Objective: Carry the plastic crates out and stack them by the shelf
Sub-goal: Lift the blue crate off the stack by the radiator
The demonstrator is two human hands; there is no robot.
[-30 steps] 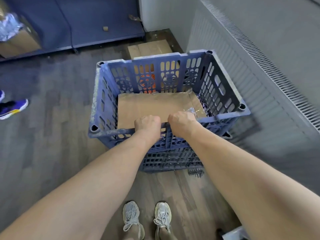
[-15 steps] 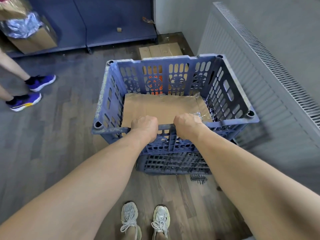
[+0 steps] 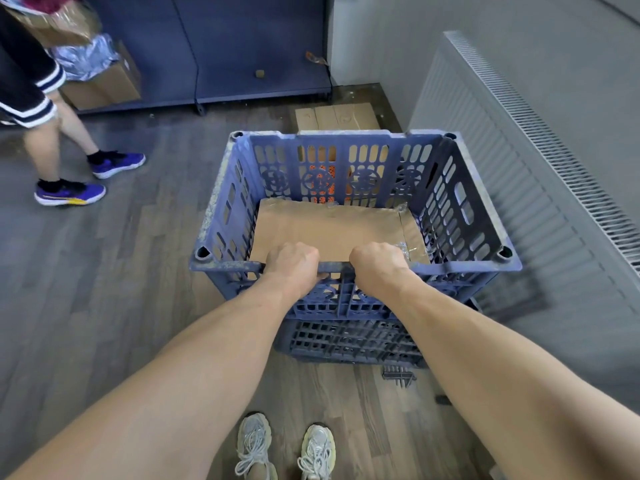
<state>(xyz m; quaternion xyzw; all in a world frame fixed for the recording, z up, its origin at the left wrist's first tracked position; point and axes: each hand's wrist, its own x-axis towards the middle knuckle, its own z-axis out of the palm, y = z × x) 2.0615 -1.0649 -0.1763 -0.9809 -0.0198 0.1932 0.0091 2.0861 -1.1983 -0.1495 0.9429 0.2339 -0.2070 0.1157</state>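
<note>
Two hands hold the near rim of the upper blue crate (image 3: 464, 209): the left hand (image 3: 294, 263) and the right hand (image 3: 377, 263) sit close together at the middle of that rim, fingers curled over it in a full grip. The crate contains a flat cardboard sheet (image 3: 329, 230) covering its floor. A second blue crate (image 3: 349, 341) lies directly beneath. Whether the upper crate rests on it or is held just clear cannot be determined. Both crates stand on the wooden floor (image 3: 104, 306), just beside the radiator (image 3: 502, 168) and short of the dark blue shelf (image 3: 242, 46), with a flattened carton (image 3: 337, 116) between. Another person (image 3: 31, 98) stands to the left, well apart. Assessment: the task is in progress. Remaining, as far as can be judged, is moving the load to the shelf and releasing it.
</note>
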